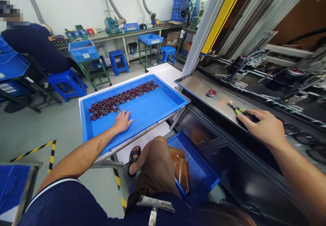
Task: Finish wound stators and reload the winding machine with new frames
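Note:
My left hand (123, 121) reaches into a large blue tray (152, 109), its fingers spread and nothing visible in them. Just beyond its fingertips sits a small round black-and-red part (117, 110), at the near edge of packed rows of similar parts (122, 97). On the other side, my right hand (265, 126) is closed around the handles of green-and-black pliers (237, 110). Their jaws point left over a metal ledge (197, 83). A single round part with a red top (211, 93) lies on that ledge, apart from the pliers.
A machine with metal fixtures (254, 61) stands beyond the ledge, beside a yellow-edged post (221, 19). Below is a blue bin (201, 171) holding a brown plastic bag (181, 168). A co-worker (33, 46) sits at the back left, near blue stools (67, 83).

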`<state>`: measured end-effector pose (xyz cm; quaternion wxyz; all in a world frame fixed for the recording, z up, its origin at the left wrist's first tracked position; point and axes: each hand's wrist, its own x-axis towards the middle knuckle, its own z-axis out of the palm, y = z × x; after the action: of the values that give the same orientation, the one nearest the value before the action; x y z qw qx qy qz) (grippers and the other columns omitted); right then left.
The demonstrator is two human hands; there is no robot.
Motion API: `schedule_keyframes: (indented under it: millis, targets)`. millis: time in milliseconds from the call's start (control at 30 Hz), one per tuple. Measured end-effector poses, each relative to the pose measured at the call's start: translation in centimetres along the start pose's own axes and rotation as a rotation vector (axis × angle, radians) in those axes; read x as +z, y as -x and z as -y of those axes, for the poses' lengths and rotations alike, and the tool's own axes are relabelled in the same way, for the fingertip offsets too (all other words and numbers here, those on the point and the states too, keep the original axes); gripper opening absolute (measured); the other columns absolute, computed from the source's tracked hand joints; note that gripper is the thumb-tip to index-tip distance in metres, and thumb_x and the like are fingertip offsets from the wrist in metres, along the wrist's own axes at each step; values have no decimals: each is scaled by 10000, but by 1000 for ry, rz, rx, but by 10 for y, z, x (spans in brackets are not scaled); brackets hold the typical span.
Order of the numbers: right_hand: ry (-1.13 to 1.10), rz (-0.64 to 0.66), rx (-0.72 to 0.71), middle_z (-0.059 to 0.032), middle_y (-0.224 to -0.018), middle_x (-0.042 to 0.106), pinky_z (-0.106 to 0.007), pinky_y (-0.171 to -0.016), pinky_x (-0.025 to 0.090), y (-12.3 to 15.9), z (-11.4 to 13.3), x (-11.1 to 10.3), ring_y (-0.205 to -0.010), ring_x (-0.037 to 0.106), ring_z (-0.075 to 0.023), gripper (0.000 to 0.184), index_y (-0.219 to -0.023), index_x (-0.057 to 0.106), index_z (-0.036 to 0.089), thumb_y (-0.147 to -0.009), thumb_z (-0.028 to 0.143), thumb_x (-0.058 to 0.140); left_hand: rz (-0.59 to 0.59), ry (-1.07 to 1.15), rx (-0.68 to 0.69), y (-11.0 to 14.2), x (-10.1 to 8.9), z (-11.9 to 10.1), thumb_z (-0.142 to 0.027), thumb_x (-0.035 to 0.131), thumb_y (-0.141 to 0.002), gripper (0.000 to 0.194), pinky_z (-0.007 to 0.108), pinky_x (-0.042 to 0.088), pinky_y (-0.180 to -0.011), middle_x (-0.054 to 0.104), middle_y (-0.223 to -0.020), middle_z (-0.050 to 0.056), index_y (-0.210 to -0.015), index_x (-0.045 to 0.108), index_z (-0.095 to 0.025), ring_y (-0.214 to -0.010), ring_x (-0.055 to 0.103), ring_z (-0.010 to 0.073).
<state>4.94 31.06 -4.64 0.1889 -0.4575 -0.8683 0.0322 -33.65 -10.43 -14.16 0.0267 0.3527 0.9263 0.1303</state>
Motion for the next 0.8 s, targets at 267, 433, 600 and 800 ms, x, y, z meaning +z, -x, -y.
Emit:
schedule_keyframes:
  millis: [267,433,600,800]
  targets:
    - [-46,-13,-25,-213,-1187,699,-483,-1028,478,4,7,-3,-1180,621,-350,391,-1027,733,121,-794,413,617,-38,-4,51,-12,-13,21,-451,525,-909,525,451,391,-1126,508,-1428,184,-1326,517,-132,-1350,465,321]
    - [-55,-11,-51,-215,-1171,695,-431,-988,482,11,17,-12,-1129,625,-320,411,-1084,729,89,-850,394,585,-58,54,204,-22,-40,-8,-386,555,-863,469,468,428,-1108,619,-1305,183,-1247,577,-117,-1258,560,324]
    - [-31,-26,-45,-166,-1139,713,-349,-970,479,17,27,-22,-1102,629,-263,336,-1115,733,114,-919,331,565,-85,212,517,-85,-79,-122,-392,638,-839,497,455,380,-1162,620,-1361,136,-1280,598,-169,-1309,543,324]
    - [-32,-11,8,-109,-1199,669,-430,-1021,476,21,30,-30,-1123,618,-231,288,-1154,673,148,-984,366,593,26,422,607,-141,-78,-294,-366,652,-915,358,490,502,-1029,652,-1248,106,-1216,627,-171,-1165,622,260]
